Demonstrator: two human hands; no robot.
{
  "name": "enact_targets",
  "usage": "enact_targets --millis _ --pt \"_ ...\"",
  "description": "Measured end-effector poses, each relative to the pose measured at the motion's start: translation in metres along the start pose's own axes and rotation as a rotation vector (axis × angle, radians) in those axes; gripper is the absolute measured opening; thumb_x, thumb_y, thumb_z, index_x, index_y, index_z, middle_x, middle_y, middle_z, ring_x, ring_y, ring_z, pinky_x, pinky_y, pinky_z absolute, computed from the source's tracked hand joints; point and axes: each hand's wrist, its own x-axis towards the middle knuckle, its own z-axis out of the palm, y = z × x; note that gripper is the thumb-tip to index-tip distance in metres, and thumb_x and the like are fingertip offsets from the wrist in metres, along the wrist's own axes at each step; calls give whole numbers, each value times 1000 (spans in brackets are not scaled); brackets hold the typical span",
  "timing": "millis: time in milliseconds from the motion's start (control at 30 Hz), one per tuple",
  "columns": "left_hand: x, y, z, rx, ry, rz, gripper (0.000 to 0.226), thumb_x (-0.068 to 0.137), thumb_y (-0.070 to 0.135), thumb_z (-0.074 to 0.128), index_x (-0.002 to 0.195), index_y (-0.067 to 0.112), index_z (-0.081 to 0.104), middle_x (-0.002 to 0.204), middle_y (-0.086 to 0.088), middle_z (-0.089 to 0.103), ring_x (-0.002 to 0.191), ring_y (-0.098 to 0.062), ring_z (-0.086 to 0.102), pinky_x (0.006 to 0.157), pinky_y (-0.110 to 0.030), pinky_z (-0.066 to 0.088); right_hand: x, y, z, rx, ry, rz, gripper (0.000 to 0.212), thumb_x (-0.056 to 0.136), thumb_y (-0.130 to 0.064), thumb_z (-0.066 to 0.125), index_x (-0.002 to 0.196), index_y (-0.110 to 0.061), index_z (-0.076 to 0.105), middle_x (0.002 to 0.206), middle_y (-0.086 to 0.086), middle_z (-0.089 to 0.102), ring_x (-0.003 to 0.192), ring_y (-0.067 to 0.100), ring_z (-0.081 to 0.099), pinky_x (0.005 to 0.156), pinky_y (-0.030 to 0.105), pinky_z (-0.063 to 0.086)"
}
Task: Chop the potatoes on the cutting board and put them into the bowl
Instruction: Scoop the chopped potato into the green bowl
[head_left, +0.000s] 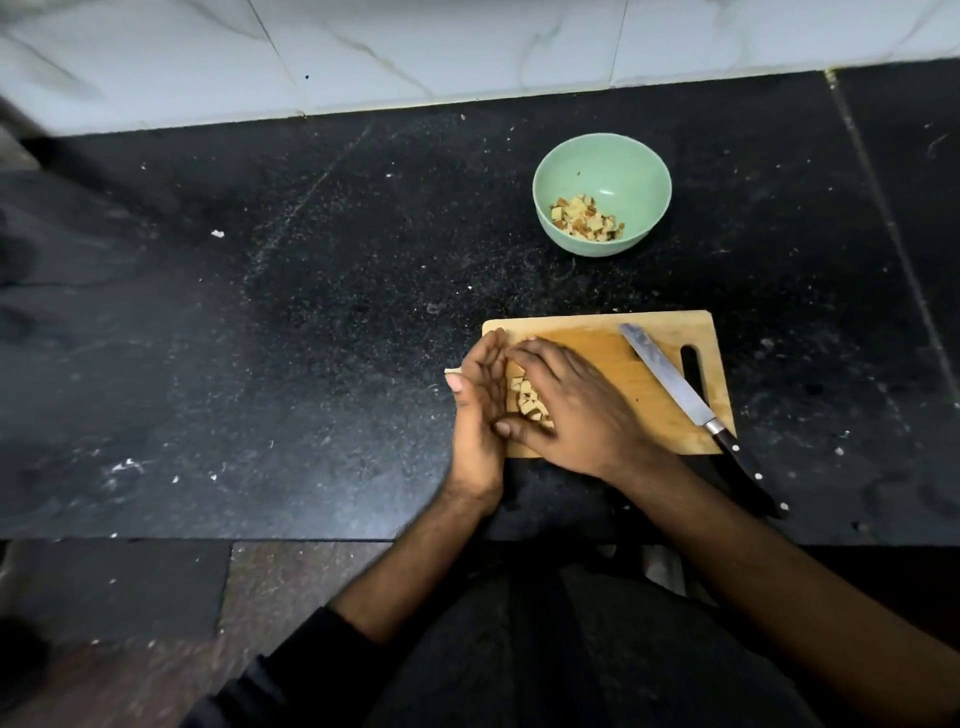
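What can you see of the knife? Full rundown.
The long steel-bladed knife with a dark riveted handle lies flat and unheld, diagonally across the right part of the pale wooden cutting board. Its tip points up-left toward the board's far edge; a metal bolster joins blade to handle, which overhangs the board's near right corner onto the black speckled stone counter. Neither hand touches it.

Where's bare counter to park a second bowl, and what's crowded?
Free: the wide dark counter left of the cutting board, and the strip between the board and the green bowl. Crowded: the board's near-left, where both hands, left and right, cup the potato pieces, and its right side under the knife.
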Motion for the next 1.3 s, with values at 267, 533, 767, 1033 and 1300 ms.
enact_targets --millis 267,533,767,1033,1300 --pt "2 -7 -2 46 -3 7 105 85 84 36 148 0 36 154 -17 43 146 -26 37 124 -46 22 2 12 -9 -122 0 -187 29 92 -39 54 110 -18 62 114 -1 56 106 22 50 90 40 49" --pt "-1 -16 -3 274 -99 69 93 95 76 26 144 0 45 149 -10 51 143 -24 42 120 -54 28 -19 35 -20 74 13 -78 47 100 -52 52 135 -22 61 149 2 46 141 21 37 110 45 40" --pt "-3 -17 -1 287 -88 109 91 96 75 24 145 1 44 148 -9 51 142 -24 44 119 -55 30 -11 22 -16 -155 -77 -71 55 97 -61 47 137 -25 52 148 7 42 141 28 35 107 46 44" --pt "-5 -16 4 425 -68 152 78 103 63 19 145 3 46 148 -4 52 141 -18 44 119 -48 32 13 30 -14 -190 137 -3 23 89 -32 64 98 -11 63 92 10 57 83 31 56 70 45 49" --pt "6 -8 10 372 -60 139 81 99 70 22 145 8 47 148 -3 52 142 -20 43 119 -52 31 23 24 -36 100 150 348 19 81 -28 76 94 -16 69 87 4 67 75 28 64 64 34 45"
